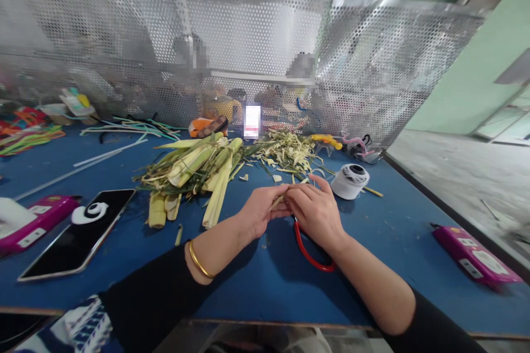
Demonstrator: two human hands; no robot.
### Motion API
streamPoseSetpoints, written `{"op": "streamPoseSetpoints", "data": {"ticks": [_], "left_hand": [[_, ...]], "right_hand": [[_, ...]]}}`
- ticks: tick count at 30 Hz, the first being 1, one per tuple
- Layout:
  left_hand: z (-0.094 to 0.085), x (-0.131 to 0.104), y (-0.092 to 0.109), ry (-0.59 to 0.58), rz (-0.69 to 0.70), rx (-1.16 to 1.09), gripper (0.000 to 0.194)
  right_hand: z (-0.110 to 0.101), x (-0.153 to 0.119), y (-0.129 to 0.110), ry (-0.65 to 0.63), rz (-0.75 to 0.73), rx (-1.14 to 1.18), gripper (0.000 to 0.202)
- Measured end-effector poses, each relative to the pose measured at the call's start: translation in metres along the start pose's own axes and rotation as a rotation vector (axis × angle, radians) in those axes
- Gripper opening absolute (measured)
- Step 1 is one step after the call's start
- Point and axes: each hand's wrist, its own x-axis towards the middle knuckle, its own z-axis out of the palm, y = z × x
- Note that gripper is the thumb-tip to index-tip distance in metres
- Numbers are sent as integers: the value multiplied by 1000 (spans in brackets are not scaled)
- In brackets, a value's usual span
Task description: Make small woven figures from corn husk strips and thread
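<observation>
My left hand (259, 209) and my right hand (317, 212) meet over the blue table, fingers closed together. Between them shows a thin, pale plant strip (277, 202), partly covered by the fingers. A red-handled pair of scissors (308, 256) lies under my right hand, its blades mostly hidden. Beyond my left hand is a heap of pale green stalks and husks (194, 165). Shredded plant scraps (285, 151) are piled farther back. To the right of my right hand stands a spool of white thread (350, 181).
A tablet-like black device (78, 237) and a magenta device (39, 223) lie at left; another magenta device (476, 256) is at right. A lit phone (252, 121) stands before the perforated metal screen (256, 22). A yellow-handled tool (327, 140) lies at the back.
</observation>
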Motion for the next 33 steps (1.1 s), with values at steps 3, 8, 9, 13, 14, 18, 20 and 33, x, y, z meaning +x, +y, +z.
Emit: {"op": "streamPoseSetpoints", "data": {"ticks": [3, 8, 9, 13, 14, 18, 20, 33], "left_hand": [[0, 1, -1, -1, -1, -10, 15], [-2, 1, 1, -24, -3, -35, 12], [-3, 1, 1, -32, 14, -31, 11], [-3, -1, 2, -39, 65, -18, 12], [-3, -1, 2, -40, 75, -21, 11], [-2, -2, 1, -57, 83, -42, 6], [-2, -2, 0, -63, 69, -46, 4], [1, -4, 7, 25, 46, 96, 12]], "right_hand": [[1, -1, 0, -16, -2, -6, 20], [0, -1, 0, -9, 7, 1, 20], [0, -1, 0, -1, 10, -2, 19], [-2, 0, -4, 38, -23, -53, 16], [-2, 1, -6, 37, -63, -74, 17], [1, 2, -17, -12, -274, -177, 23], [2, 2, -21, -36, -305, -199, 23], [5, 1, 3, 49, 782, 593, 15]]}}
